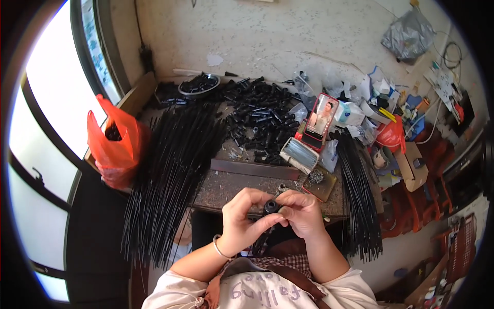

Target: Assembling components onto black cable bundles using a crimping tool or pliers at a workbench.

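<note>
Single head view, worn fisheye, looking steeply down from above the person's chest. Left hand [242,219] and right hand [303,211] sit close, low of centre, forearms entering from the lower edge. Workbench [231,188] lies just beyond the fingertips; edges bend at the rim.

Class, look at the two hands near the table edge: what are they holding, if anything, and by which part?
Both hands, left hand and right hand, pinch a small black round part between their fingertips, gripping its sides. Its exact shape is too small to tell.
</note>
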